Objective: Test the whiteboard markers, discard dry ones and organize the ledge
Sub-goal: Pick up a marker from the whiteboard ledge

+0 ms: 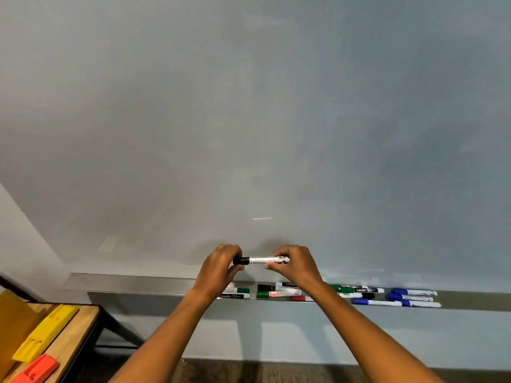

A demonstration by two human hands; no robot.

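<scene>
**Black marker held level before the whiteboard, both hands on it**

- Left hand (221, 268): fingers curled round the black cap end.
- Black marker (261, 260): horizontal, above the ledge.
- Right hand (296, 265): fingertips pinch the white barrel.
- Advice: pull the cap straight off, barrel held steady.
- Ledge (138, 295): holds green markers (269, 294) and black ones mixed at centre, blue markers (409, 297) grouped at right.

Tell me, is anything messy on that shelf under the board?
Yes. On the ledge, the green, black and red markers lie jumbled at different angles, some overlapping. Only the blue markers sit grouped at the right.
</scene>
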